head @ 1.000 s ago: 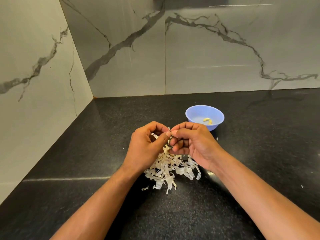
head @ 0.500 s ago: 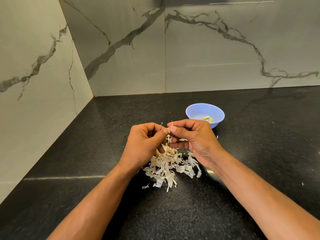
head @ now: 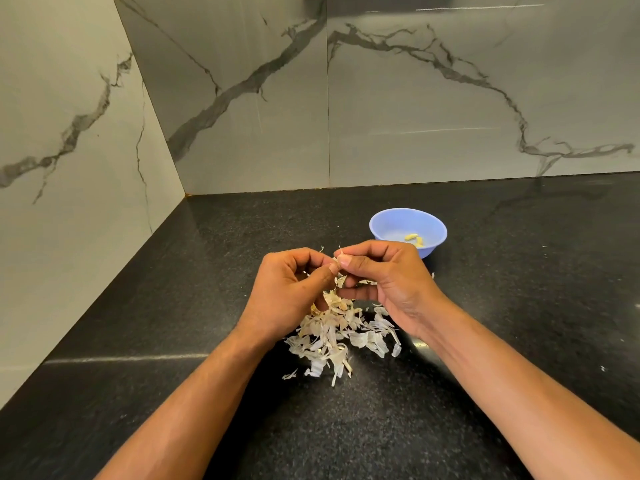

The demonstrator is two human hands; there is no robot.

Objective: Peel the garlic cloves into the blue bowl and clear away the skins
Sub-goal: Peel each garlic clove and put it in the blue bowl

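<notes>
Raised slightly since a second ago: left hand (head: 289, 292) and right hand (head: 384, 277), fingers pinching one garlic clove (head: 340, 260) between them, above the pile of skins (head: 341, 336) on the dark surface (head: 173, 306). Blue bowl (head: 384, 221) just beyond, peeled cloves (head: 415, 239) inside. Best peeled over the pile, so scraps stay together.

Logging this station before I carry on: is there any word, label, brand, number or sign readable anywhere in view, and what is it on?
None: no text, label, brand, number or sign shows anywhere.
The blue bowl is plain, with no marking on its visible wall.
The black countertop and the marble wall tiles carry only speckle and veining.
The garlic skins and both hands, left hand and right hand, show nothing written.
</notes>
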